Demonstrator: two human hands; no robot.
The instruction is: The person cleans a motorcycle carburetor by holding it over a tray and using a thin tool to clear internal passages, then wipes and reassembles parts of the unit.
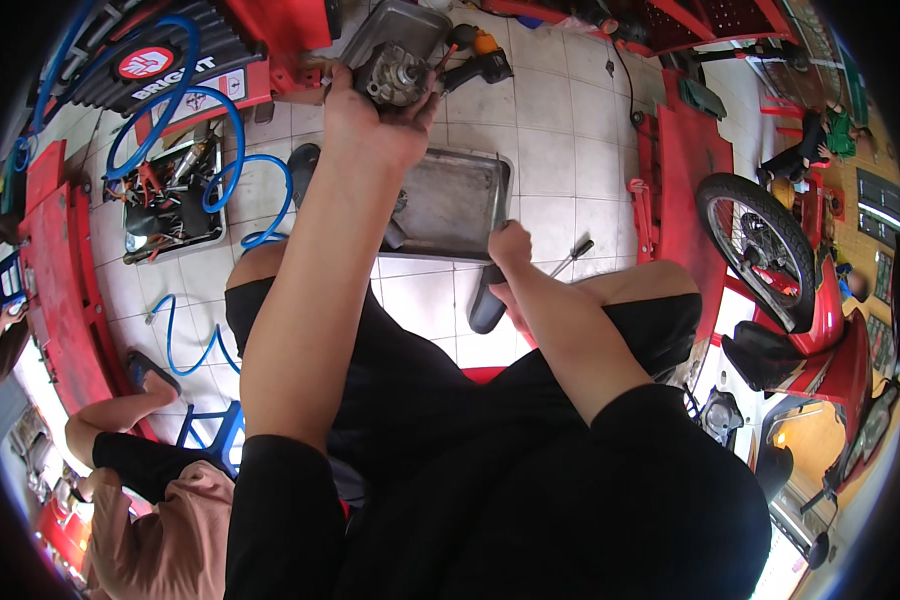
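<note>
My left hand (378, 122) is stretched far forward, its fingers closed around a round metal engine part (395, 76) with a shaft stub at its centre. My right hand (511, 245) is closed at the right rim of a shallow metal tray (450, 252) on the floor. What it holds, if anything, I cannot make out. Part of a small metal piece (394, 236) lies in the tray's left side, half hidden by my left forearm. Right of my right hand is a long-handled tool (574, 256), angled near my knee.
A second metal tray (398, 25) and a cordless power tool (480, 66) lie ahead. On the left are a tool-filled tray (175, 200), a coiled blue hose (238, 160) and a seated person (160, 510). Red lift frames (690, 160) and a motorcycle wheel (755, 250) stand right.
</note>
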